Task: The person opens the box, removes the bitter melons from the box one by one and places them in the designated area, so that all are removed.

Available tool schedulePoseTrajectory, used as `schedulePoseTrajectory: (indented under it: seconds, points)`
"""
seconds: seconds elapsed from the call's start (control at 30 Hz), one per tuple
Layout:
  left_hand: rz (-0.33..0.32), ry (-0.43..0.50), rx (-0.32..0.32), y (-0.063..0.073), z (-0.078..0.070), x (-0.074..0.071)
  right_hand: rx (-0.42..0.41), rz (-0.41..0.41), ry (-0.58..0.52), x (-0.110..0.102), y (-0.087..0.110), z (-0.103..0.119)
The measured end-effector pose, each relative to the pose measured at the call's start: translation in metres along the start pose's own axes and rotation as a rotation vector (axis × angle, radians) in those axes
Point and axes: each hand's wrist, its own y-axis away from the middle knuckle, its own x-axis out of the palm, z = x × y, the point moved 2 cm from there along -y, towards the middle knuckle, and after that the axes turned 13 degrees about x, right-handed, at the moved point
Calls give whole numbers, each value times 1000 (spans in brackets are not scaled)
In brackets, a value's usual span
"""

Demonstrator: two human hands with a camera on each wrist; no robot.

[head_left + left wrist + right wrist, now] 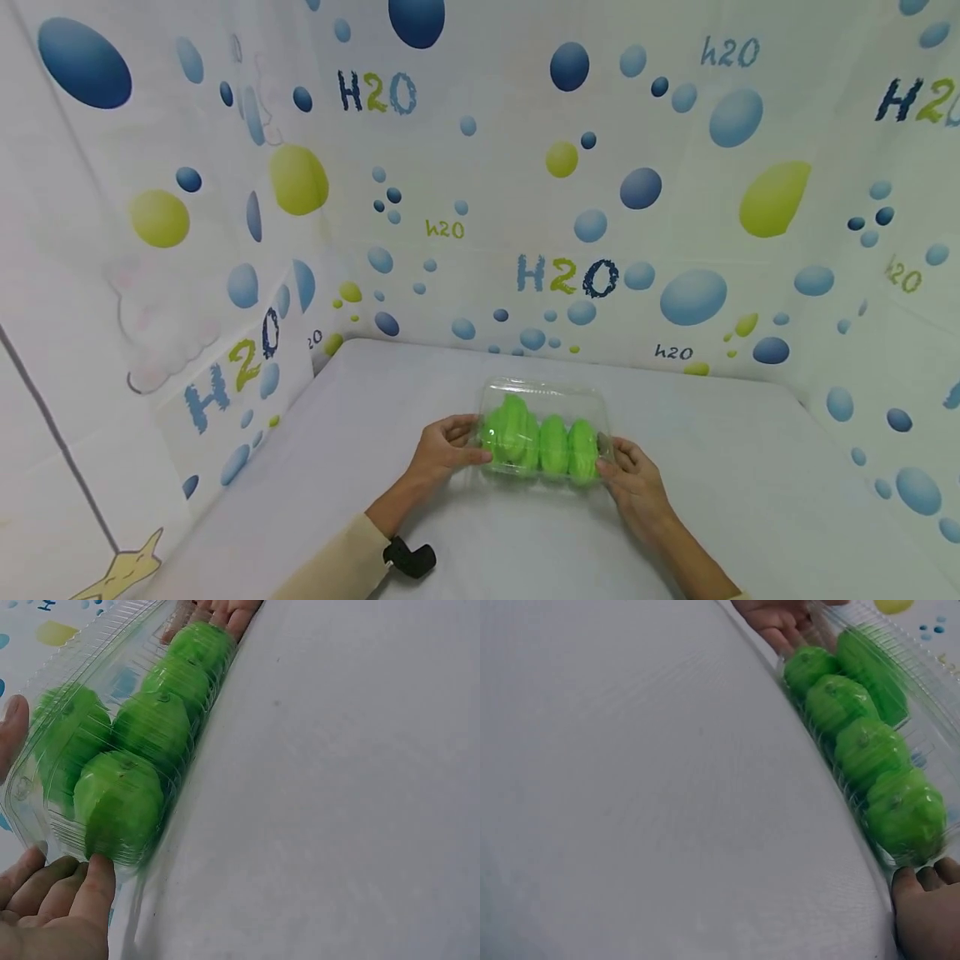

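Observation:
A clear plastic box (558, 395) is held between both hands over the middle of the white table. Inside it lie several bright green, lobed, oblong pieces (554, 446) that look like fruit or vegetables. One of them rests on top of the row at the left end. My left hand (442, 450) grips the box's left end, thumb at the front and fingers behind. At the opposite end my right hand (637, 483) holds on in the same way. In the left wrist view, the left fingertips (100, 874) press the end wall, close to a green piece (118, 799).
A white cloth covers the table (420, 383). Behind it hangs a backdrop (487, 175) printed with blue and green drops and H2O lettering, continuing along both sides. A black strap piece (409, 557) sits at the left wrist, beside a beige sleeve (337, 562).

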Motion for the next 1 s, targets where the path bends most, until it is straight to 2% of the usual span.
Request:
schedulePoseTrajectory:
  seconds: [0.1,0.2,0.27,0.4,0.53,0.73,0.83,1.0]
  points:
    - [-59,-7,8,3,1,2,17,-99,-75,-1,0,-5]
    - [-87,-9,26,6,3,6,20,-211,-131,-2,2,-8]
    - [-104,-9,32,7,3,7,15,-252,-146,-2,3,-8]
    - [-145,-34,33,6,2,6,-8,-272,-163,0,2,-7]
    - [-154,-66,21,6,2,4,-21,-297,-174,2,2,-8]
    - [-124,-102,41,9,4,6,-32,-331,-69,2,2,-12]
    - [-127,-90,47,9,4,6,-42,-338,-48,2,1,-12]
    - [-138,-73,39,10,1,7,-38,-308,-111,4,2,-10]
